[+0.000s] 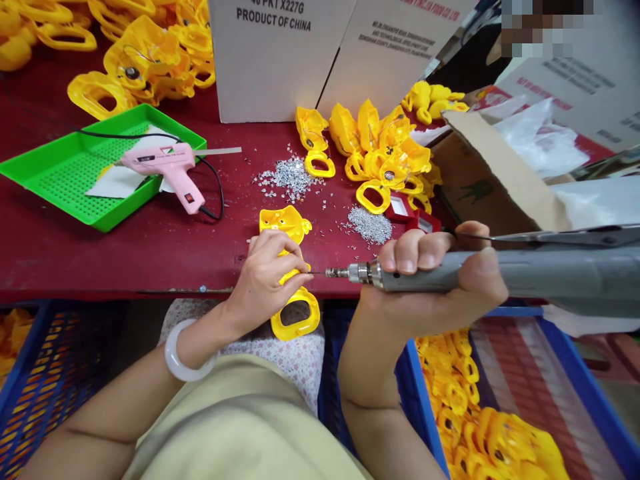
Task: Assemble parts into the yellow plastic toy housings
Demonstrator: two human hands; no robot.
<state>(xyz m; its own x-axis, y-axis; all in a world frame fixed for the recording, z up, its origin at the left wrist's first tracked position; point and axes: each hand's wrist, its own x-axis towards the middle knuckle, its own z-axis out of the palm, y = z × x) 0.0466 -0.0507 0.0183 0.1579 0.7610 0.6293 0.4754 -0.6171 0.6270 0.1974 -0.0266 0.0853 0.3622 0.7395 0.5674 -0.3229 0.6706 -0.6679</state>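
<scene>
My right hand (pixel 425 273) is wrapped around a grey electric screwdriver (pixel 540 270), held level with its thin bit pointing left. The bit's tip meets the fingertips of my left hand (pixel 273 273), which are pinched together; whatever is between them is too small to make out. Under and beside that hand lies a yellow plastic housing (pixel 285 221) at the table edge, partly hidden by the fingers. Its ring-shaped end (pixel 296 315) sticks out over my lap. Beyond my hands are a pile of small silver screws (pixel 371 225) and a second pile of small shiny metal pieces (pixel 291 175).
A pink glue gun (pixel 170 170) with a black cord rests on a green tray (pixel 55 190) at left. Yellow housings (pixel 385 150) are heaped beyond the screws. White cartons (pixel 280 73) stand behind; blue crates (pixel 425 407) flank my lap. Another person is at the upper right.
</scene>
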